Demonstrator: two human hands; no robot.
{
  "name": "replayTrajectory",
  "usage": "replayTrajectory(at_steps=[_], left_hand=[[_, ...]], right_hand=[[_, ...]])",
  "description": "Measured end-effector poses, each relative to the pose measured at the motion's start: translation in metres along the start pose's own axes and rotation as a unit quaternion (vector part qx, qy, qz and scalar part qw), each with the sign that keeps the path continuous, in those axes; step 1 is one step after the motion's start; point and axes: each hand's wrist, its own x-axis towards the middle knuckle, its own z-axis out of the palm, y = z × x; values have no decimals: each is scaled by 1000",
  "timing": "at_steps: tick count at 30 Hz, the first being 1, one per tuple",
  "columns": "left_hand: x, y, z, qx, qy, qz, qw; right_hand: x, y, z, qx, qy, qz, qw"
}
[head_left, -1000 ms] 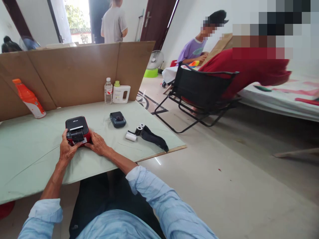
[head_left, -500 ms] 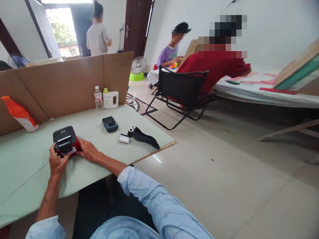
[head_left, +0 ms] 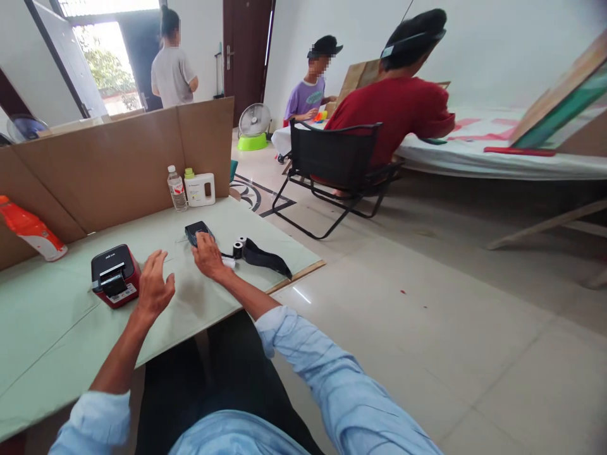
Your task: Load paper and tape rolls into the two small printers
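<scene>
A red and black label printer (head_left: 114, 275) sits on the pale green table top (head_left: 57, 328) at the left. My left hand (head_left: 154, 287) hovers just right of it, fingers spread and holding nothing. My right hand (head_left: 207, 254) reaches further right and rests on a small dark blue device (head_left: 195, 231), fingers curled down over it. Two small paper rolls (head_left: 237, 249) and a black strap (head_left: 266, 258) lie just right of that hand.
A cardboard screen (head_left: 123, 158) stands along the table's back, with a water bottle (head_left: 177, 189), a white jug (head_left: 199, 188) and an orange bottle (head_left: 29, 229) before it. Right of the table a person in red sits in a black folding chair (head_left: 334, 170); other people are further back.
Both hands have left the red printer. My right hand moved right onto the dark blue device; my left hand lifted off and opened. The view has swung slightly right.
</scene>
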Motion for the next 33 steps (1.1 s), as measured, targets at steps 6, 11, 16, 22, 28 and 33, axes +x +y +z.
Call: replayTrajectory(at_steps=[6, 11, 16, 22, 28, 33], left_hand=[[79, -20, 72, -81, -162, -190, 965], [111, -22, 109, -109, -160, -207, 959], [118, -18, 124, -122, -148, -214, 958], [103, -25, 105, -108, -117, -215, 963], [59, -33, 60, -39, -95, -196, 975], [23, -35, 43, -34, -109, -195, 974]], right_hand=[[44, 16, -20, -17, -33, 103, 994], [63, 27, -15, -29, -76, 159, 984], [67, 35, -12, -42, -98, 164, 981], [60, 17, -9, -29, -96, 114, 988], [20, -9, 6, 18, -99, 48, 994], [-16, -10, 27, 70, -91, 35, 993]])
